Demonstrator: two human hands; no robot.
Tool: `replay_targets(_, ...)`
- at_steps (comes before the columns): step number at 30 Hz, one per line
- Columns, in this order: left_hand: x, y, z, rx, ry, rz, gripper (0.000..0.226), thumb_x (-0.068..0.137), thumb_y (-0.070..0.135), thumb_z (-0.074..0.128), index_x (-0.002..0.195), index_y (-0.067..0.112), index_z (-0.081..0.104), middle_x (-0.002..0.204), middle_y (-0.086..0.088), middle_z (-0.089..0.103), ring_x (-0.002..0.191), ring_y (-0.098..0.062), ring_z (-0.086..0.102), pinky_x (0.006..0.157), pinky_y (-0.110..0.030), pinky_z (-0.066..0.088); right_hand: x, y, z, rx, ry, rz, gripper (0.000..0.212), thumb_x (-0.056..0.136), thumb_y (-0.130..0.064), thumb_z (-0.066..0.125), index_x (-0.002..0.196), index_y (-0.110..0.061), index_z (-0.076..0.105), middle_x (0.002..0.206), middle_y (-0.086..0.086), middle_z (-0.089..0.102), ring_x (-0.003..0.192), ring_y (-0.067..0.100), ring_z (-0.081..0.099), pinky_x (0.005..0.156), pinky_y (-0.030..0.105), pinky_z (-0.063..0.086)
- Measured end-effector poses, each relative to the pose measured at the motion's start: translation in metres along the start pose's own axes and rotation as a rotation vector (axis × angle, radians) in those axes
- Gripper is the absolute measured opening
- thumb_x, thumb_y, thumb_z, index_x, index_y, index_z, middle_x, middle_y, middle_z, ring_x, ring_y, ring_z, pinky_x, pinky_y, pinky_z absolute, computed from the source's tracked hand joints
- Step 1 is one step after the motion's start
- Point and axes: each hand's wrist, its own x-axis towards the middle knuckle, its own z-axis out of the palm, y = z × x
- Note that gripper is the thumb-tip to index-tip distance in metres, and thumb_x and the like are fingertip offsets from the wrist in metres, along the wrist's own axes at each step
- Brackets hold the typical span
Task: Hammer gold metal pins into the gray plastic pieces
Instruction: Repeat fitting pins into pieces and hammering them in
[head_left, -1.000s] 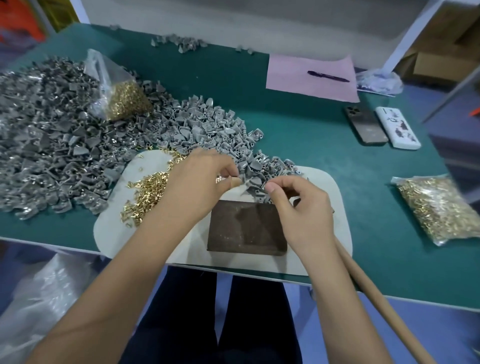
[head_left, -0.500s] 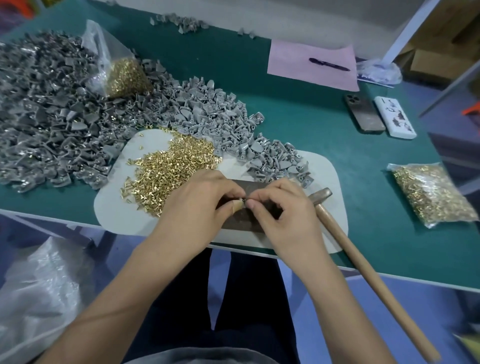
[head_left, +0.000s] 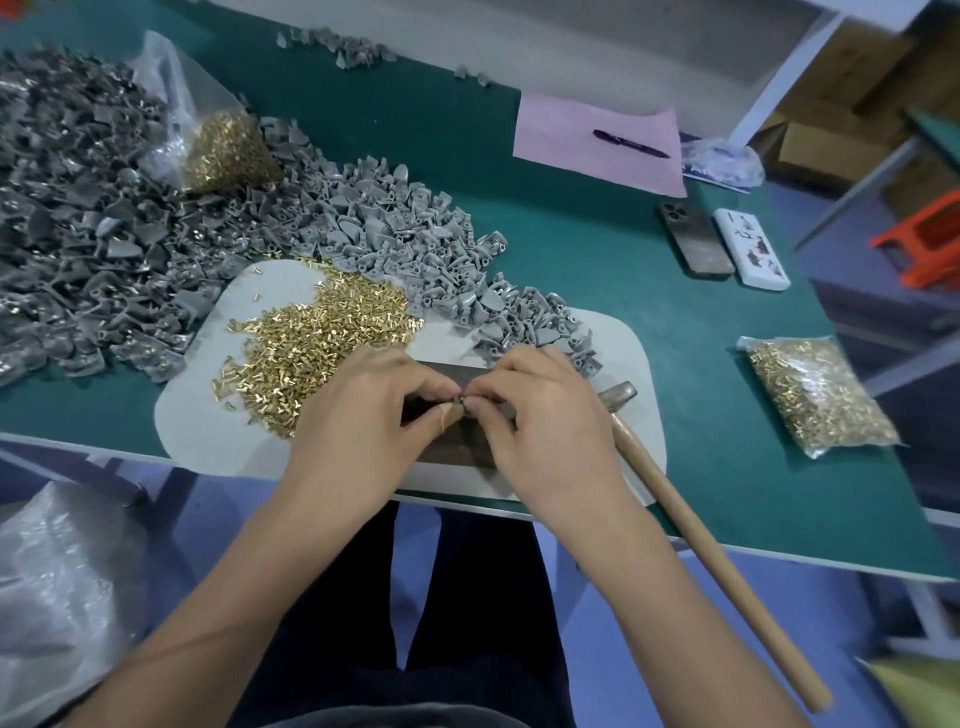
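Note:
My left hand (head_left: 363, 415) and my right hand (head_left: 545, 415) meet fingertip to fingertip over the dark metal block (head_left: 457, 441). Between them they pinch a small gray plastic piece (head_left: 461, 401), mostly hidden by the fingers; whether a pin is in it I cannot tell. Loose gold pins (head_left: 322, 343) lie heaped on the white mat (head_left: 208, 415) to the left of my hands. A big pile of gray plastic pieces (head_left: 130, 249) covers the left of the green table. The hammer (head_left: 691, 525) lies to the right of my right hand, handle over the table's edge.
A bag of gold pins (head_left: 223, 150) sits on the gray pile, and another bag of pins (head_left: 821, 395) lies at the right. Two phones (head_left: 722, 244) and pink paper (head_left: 587, 140) with a pen (head_left: 631, 143) are at the back right. A clear plastic bag (head_left: 62, 587) hangs lower left.
Both hands came back from the gray pile to the dark block and now pinch a small piece together; the pin heap is uncovered. The camera view shifted slightly.

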Motion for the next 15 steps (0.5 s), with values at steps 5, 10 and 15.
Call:
replay_targets(5, -0.001, -0.003, -0.001, -0.034, 0.002, 0.006, 0.012, 0.085, 0.046, 0.072, 0.092, 0.039, 0.077, 0.084, 0.020, 0.062, 0.091, -0.007, 0.047, 0.072, -0.037, 0.047, -0.001, 0.000, 0.001, 0.061, -0.011, 0.058, 0.007, 0.089, -0.022, 0.074, 0.085, -0.026, 0.078, 0.081, -0.011, 0.058, 0.089, 0.017, 0.052, 0.070, 0.036, 0.044)
replay_targets(10, 0.002, -0.005, -0.003, 0.038, 0.001, 0.011, 0.014, 0.084, 0.053, 0.068, 0.091, 0.044, 0.075, 0.084, 0.020, 0.063, 0.091, -0.006, 0.045, 0.066, -0.025, 0.042, 0.005, 0.002, 0.000, 0.176, -0.075, 0.123, 0.007, 0.090, -0.024, 0.076, 0.087, -0.028, 0.081, 0.083, -0.009, 0.062, 0.090, 0.018, 0.056, 0.076, 0.042, 0.049)
replay_targets(15, 0.001, -0.005, -0.001, 0.079, 0.016, 0.006, 0.007, 0.084, 0.047, 0.073, 0.091, 0.046, 0.073, 0.083, 0.021, 0.061, 0.089, -0.006, 0.043, 0.061, -0.028, 0.041, 0.009, -0.009, -0.008, -0.069, -0.072, -0.029, 0.008, 0.088, -0.022, 0.075, 0.083, -0.022, 0.080, 0.080, -0.005, 0.061, 0.084, 0.022, 0.050, 0.068, 0.036, 0.043)
